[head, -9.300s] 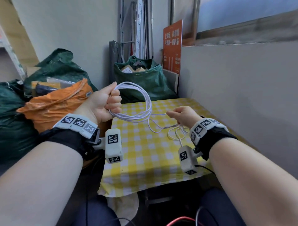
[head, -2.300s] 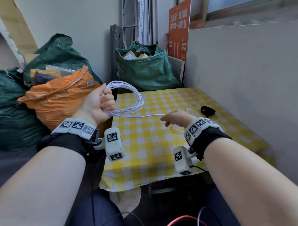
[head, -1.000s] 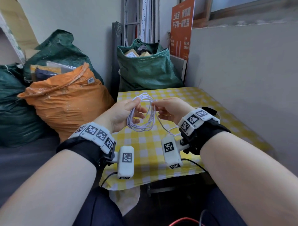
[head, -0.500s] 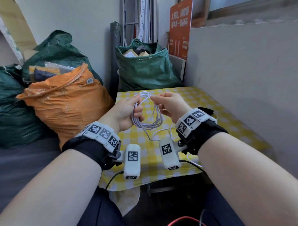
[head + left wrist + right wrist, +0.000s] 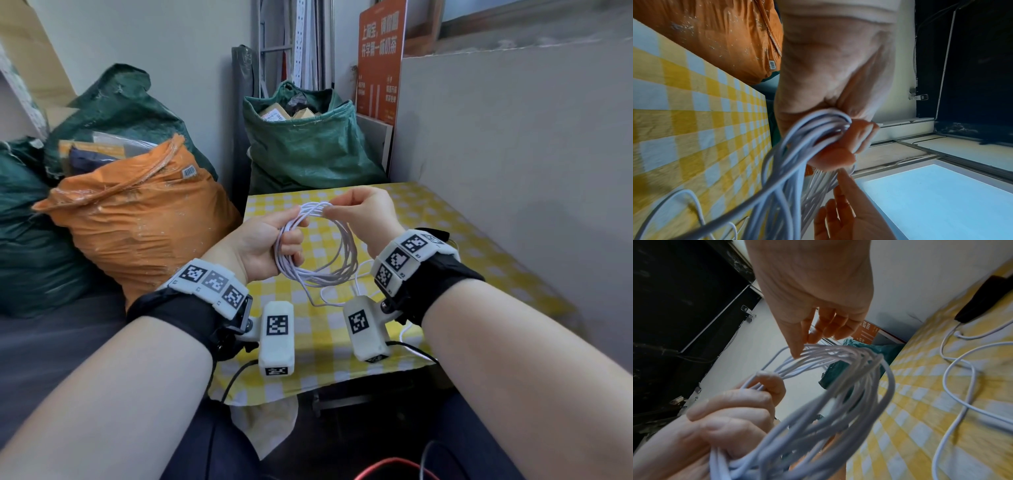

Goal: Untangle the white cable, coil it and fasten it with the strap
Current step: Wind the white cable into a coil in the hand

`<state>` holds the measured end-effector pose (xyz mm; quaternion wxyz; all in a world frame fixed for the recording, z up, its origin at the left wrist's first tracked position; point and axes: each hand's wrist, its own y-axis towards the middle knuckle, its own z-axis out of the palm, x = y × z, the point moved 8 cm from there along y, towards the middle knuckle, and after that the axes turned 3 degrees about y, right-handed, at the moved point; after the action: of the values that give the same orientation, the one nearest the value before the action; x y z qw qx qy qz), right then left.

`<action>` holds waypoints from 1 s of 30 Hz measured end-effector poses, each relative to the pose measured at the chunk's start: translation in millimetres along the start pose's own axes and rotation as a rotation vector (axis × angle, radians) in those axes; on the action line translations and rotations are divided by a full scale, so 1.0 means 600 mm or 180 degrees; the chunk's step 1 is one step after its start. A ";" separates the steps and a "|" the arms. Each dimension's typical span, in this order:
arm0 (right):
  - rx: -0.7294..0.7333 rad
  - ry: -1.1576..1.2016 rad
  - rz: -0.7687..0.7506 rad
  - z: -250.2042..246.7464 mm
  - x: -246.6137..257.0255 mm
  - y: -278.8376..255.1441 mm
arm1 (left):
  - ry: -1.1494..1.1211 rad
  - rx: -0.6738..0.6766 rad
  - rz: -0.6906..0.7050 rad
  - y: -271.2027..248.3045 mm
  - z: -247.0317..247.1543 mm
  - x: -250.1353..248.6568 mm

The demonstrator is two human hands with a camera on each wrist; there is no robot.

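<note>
The white cable [image 5: 318,279] is wound into a coil of several turns, held up over the yellow checked table [image 5: 496,267]. My left hand [image 5: 263,240] grips the coil's left side, fingers curled round the strands [image 5: 789,162]. My right hand [image 5: 366,212] pinches the strands at the top of the coil, its thumb tip on them [image 5: 795,353]. A loose tail of the cable [image 5: 953,369] hangs from the coil and lies in loops on the cloth. The black strap [image 5: 982,296] lies on the table by the wall, mostly hidden behind my right wrist in the head view.
A full orange sack [image 5: 137,212] stands against the table's left edge, with green sacks [image 5: 308,144] behind and to the left. A grey wall panel [image 5: 513,154] runs along the table's right side. An orange sign [image 5: 380,58] leans in the far corner.
My left hand brought the coil in from the far left to in front of me. My right hand left the table and came up to the coil's top. Less loose cable lies out.
</note>
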<state>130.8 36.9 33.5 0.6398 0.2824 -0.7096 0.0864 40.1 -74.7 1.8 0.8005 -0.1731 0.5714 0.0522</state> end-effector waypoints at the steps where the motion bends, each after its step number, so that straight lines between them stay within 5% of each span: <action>1: -0.0025 0.0004 0.0004 -0.001 -0.001 0.000 | 0.0029 0.0008 -0.0058 -0.001 0.000 0.001; 11: 0.0084 0.0058 0.0145 0.004 -0.021 0.008 | 0.0334 0.0167 -0.0299 -0.002 0.002 0.008; 18: 0.0024 -0.0045 0.0498 -0.008 -0.047 0.005 | -0.0660 -0.0029 0.0292 0.005 -0.024 -0.031; 25: 0.2075 -0.0349 0.1245 0.076 -0.078 -0.057 | -0.1365 -0.0261 0.0695 0.002 -0.059 -0.065; 30: 0.2609 -0.0822 0.1070 0.098 -0.078 -0.079 | -0.1665 -0.0387 0.0957 -0.003 -0.086 -0.081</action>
<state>105.3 -17.3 -32.4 0.3587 0.4016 -0.7267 0.4266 -22.6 -88.2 32.7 0.8919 -0.1149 0.3610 0.2469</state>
